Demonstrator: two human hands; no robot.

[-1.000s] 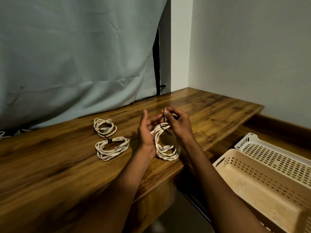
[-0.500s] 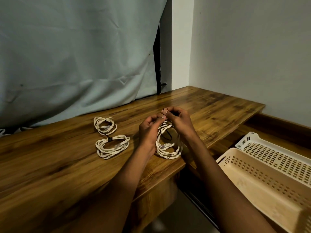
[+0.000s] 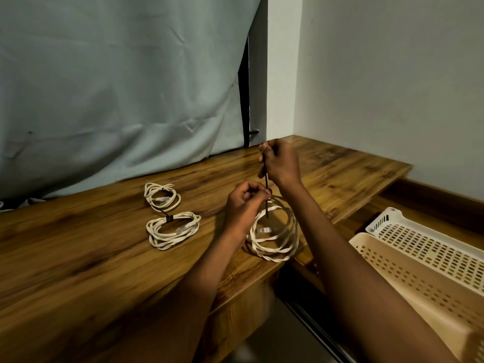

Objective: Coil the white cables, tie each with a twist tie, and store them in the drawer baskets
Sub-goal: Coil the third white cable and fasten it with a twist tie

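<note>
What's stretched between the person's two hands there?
A black twist tie. In the head view the right hand pinches its upper end, while the left hand holds it lower down, at the top of a white cable coil.

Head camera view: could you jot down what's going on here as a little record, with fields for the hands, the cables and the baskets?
left hand: pinches the top of the coil being tied, where the tie meets it
right hand: raised above it, holding the black twist tie taut and upright
tied coils: two, lying on the wooden table to the left, each with a dark tie
baskets: cream and white, in the open drawer at right; no cable visible in them
stage: third coil not yet tied
</note>
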